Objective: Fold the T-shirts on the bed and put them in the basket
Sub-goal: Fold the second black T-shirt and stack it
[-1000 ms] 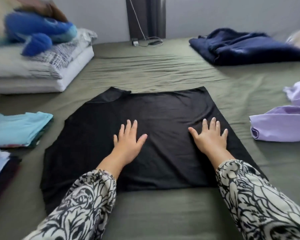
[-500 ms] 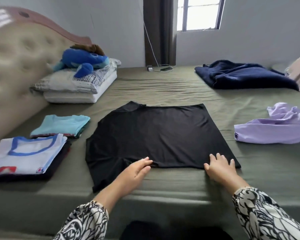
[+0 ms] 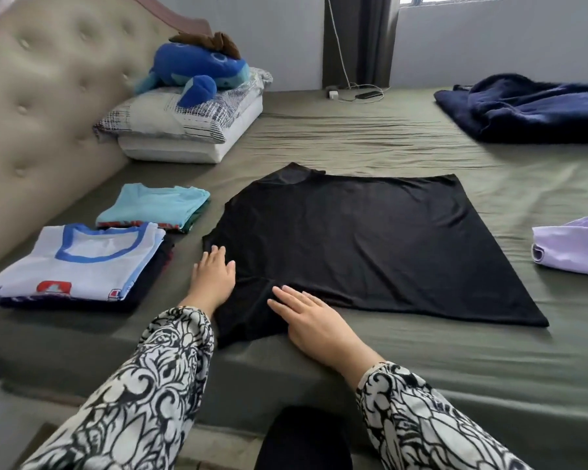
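The black T-shirt [image 3: 364, 245] lies spread flat on the bed [image 3: 353, 144], and I take it as my landmark. My left hand [image 3: 214, 278] rests flat on its near-left sleeve, grip open, fingers straight. My right hand [image 3: 314, 322] lies open just beside it on the near hem, pinning the cloth so the sleeve can fold inward, I judge. Left of the shirt sit two folded stacks [image 3: 82, 262]. No basket shows.
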